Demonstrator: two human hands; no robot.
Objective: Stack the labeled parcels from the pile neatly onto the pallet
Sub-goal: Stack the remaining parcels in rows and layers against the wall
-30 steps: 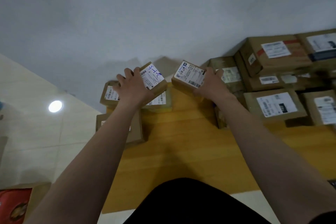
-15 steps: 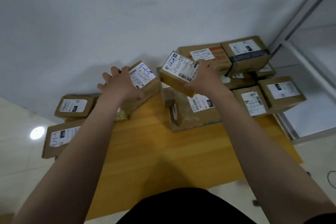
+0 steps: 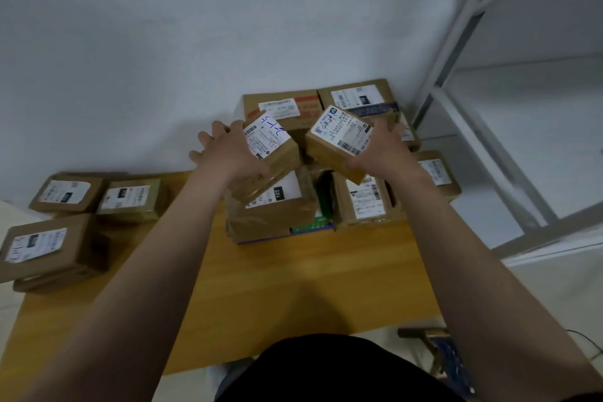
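The left hand point(image 3: 230, 157) grips one labeled parcel point(image 3: 270, 153); the right hand point(image 3: 380, 153) grips another parcel point(image 3: 339, 140). Both are held above the stack point(image 3: 277, 212) on the wooden pallet point(image 3: 293, 287).

Two small brown cardboard parcels are held tilted above the stack: the left parcel point(image 3: 269, 153) bears a white label with blue handwriting, the right parcel point(image 3: 339, 140) a barcoded label. Labelled parcels crowd the far end of the wooden pallet point(image 3: 293, 287); three more point(image 3: 75, 206) lie at its left edge.

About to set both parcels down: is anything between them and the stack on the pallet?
Nothing visible. The left hand holds one parcel and the right hand another parcel directly above the stacked boxes, with only air below.
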